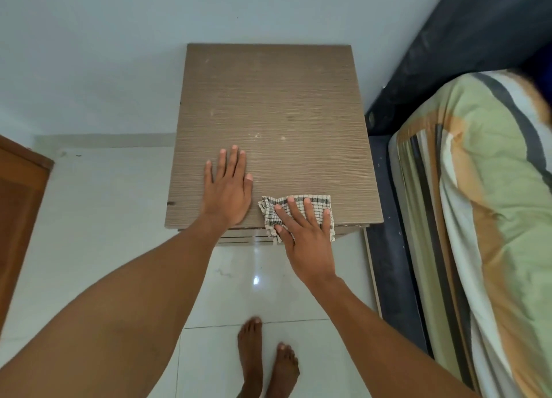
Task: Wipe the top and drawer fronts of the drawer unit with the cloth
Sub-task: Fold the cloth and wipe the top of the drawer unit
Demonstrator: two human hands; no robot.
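The drawer unit [274, 104] stands against the wall, its brown wood-grain top showing pale dust specks near the middle. A checked cloth [313, 202] lies at the top's front edge and hangs a little over it. My right hand [304, 233] presses flat on the cloth with straight, spread fingers. My left hand [228, 188] rests flat on the bare top just left of the cloth, fingers straight. Only thin edges of the drawer fronts [242, 239] show below the top; the rest is hidden.
A bed with a striped green and orange cover [484, 218] runs along the right, its dark headboard [448, 54] against the wall. A brown wooden door [21, 206] is at the left. My bare feet [265, 364] stand on glossy white tiles.
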